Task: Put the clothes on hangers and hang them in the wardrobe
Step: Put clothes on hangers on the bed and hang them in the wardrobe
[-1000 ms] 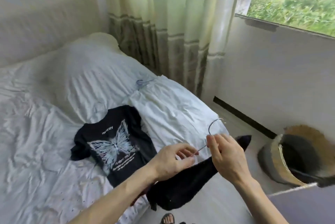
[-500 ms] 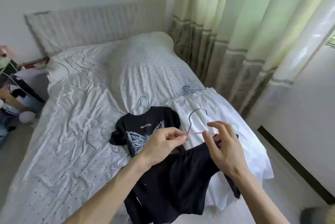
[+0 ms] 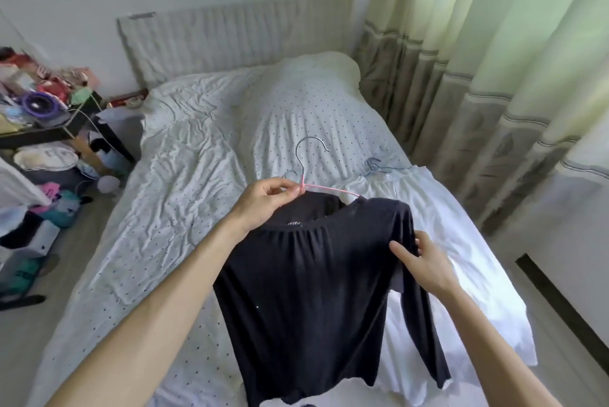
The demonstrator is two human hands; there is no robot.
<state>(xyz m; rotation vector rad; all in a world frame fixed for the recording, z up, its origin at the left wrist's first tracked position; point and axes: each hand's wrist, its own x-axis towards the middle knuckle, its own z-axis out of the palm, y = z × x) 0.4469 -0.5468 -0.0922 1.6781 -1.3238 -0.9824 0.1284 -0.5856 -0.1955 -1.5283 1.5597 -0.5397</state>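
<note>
The left hand [image 3: 263, 200] pinches the pink hanger [image 3: 316, 184] at its neck, holding up a black top [image 3: 313, 301]. The right hand [image 3: 425, 261] grips the top's sleeve, fingers curled round the fabric, above the bed [image 3: 184, 209].

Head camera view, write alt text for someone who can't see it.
A person's left hand pinches a pink hanger by its neck, with a black top partly on it, while the right hand grips the top's sleeve. Behind lies a bed with a white garment on it.
</note>
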